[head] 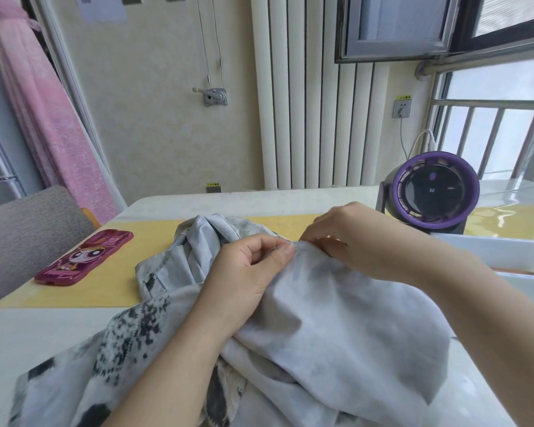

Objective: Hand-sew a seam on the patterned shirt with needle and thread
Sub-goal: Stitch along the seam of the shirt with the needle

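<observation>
1. The patterned shirt (336, 318) lies heaped on the near desk (59, 334), with one fold raised.
2. The left hand (247, 272) pinches that fold between thumb and forefinger.
3. The right hand (352, 238), just beside it, pinches the same edge; we see no needle.
4. We judge the cloth light, soft and limp, so it is best gripped close to the seam and kept taut.
</observation>
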The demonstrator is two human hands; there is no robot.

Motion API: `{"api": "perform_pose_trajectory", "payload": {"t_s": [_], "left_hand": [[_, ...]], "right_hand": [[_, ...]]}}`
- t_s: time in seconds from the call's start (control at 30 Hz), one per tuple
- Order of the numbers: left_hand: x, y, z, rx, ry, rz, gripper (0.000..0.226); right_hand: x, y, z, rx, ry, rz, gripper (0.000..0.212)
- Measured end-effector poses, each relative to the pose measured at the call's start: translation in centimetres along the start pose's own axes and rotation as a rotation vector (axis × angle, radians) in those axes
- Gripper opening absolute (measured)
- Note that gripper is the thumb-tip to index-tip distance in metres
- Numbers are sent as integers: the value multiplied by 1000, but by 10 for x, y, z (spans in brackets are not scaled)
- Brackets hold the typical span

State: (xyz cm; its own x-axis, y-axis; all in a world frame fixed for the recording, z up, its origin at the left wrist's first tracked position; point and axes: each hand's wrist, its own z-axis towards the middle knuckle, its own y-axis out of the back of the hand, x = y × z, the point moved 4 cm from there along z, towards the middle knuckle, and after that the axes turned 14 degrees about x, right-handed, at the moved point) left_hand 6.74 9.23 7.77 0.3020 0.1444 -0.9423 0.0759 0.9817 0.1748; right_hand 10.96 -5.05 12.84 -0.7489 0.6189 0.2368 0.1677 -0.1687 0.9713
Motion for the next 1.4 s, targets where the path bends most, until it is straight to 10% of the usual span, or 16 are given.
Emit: {"api": "perform_pose_trajectory", "payload": {"t_s": [0.93, 1.23, 1.4], "left_hand": [[7, -3, 1, -34, 45, -298, 11], [15, 5, 0, -133, 112, -188, 13], [17, 7, 0, -173, 125, -110, 11]], "right_hand": [[26, -4, -1, -154, 231, 404, 12], [12, 10, -2, -427, 31, 559, 19], [24, 19, -7, -280, 284, 1573, 16]]}}
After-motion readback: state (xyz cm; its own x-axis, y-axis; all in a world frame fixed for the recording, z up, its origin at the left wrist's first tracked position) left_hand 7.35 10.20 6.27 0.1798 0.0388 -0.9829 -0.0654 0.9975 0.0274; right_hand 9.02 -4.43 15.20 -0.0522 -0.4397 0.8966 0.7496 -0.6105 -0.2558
